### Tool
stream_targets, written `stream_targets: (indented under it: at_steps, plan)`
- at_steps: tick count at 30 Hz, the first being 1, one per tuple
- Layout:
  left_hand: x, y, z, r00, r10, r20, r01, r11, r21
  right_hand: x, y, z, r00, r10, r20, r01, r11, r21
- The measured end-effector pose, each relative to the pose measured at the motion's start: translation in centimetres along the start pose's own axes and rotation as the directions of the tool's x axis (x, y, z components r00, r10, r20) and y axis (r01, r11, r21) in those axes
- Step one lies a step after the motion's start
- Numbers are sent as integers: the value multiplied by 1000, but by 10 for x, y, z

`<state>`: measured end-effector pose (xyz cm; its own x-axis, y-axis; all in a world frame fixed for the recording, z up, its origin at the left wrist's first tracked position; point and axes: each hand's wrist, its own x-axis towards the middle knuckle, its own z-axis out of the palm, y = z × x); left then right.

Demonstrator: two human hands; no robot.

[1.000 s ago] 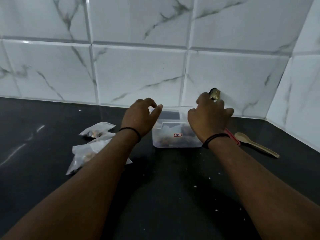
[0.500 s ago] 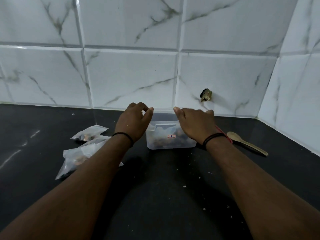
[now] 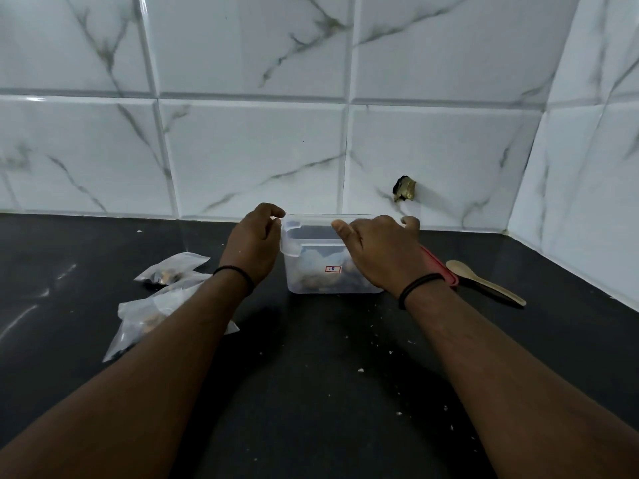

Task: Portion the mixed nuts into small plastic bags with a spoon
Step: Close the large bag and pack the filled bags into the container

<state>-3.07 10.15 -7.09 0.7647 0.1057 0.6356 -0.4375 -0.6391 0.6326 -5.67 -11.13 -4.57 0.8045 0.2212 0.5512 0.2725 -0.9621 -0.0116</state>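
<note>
The left hand [image 3: 254,243] has its fingers [image 3: 273,211] curled at the left rim of a clear plastic container [image 3: 311,271], thumb and forefinger pinching the top corner. The right hand [image 3: 380,252] lies over the container's right side, its thumb [image 3: 342,227] stretched along the top edge and the other fingers bent over the far rim, so both hands grip the container. Each wrist carries a dark band. The container stands on the black desk [image 3: 311,392] close to the tiled wall, with mixed nuts [image 3: 313,280] dimly seen through its wall and a small label on its front. Just right of the right wrist a red strip [image 3: 441,267] shows, and beside it lies a pale spoon [image 3: 484,281] on the desk. Left of the left forearm lie several small plastic bags [image 3: 166,288] with nuts inside, partly hidden by the arm. Pale crumbs are scattered on the desk.
</note>
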Motion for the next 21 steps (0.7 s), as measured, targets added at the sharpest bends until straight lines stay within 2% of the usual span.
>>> stream_targets:
  at_steps: [3, 6, 8, 9, 11, 13, 16, 18, 21]
  plan:
    - [-3, 3, -5, 999, -10, -40, 11, 999, 37, -4, 0, 7, 971, -58, -231, 68, 997, 34]
    - [-6, 8, -17, 991, -36, -127, 39, 999, 23, -10, -9, 11, 873, -165, -460, 199, 980, 27]
    - [-5, 6, -34, 976, -82, -201, 84, 996, 2, -14, -25, 8, 821, -211, -530, 282, 958, 56]
    - [-5, 4, -45, 966, -98, -240, 101, 995, 2, -16, -37, 6, 826, -218, -519, 326, 937, 125]
    - [-5, -3, -72, 944, -118, -307, 130, 991, 18, -22, -67, 1, 909, -203, -364, 345, 858, 381]
    - [-9, -12, -97, 914, -163, -371, 189, 981, 36, -29, -101, -1, 981, -177, -74, 189, 822, 537]
    - [-20, -32, -116, 865, -231, -445, 276, 960, 40, -27, -141, 10, 964, -107, 242, -37, 851, 524]
    - [-26, -42, -119, 857, -260, -445, 318, 946, 60, -21, -160, 20, 934, -87, 346, -113, 849, 517]
    - [-26, -47, -118, 886, -234, -401, 290, 953, 85, -13, -175, 33, 888, -41, 459, -240, 808, 537]
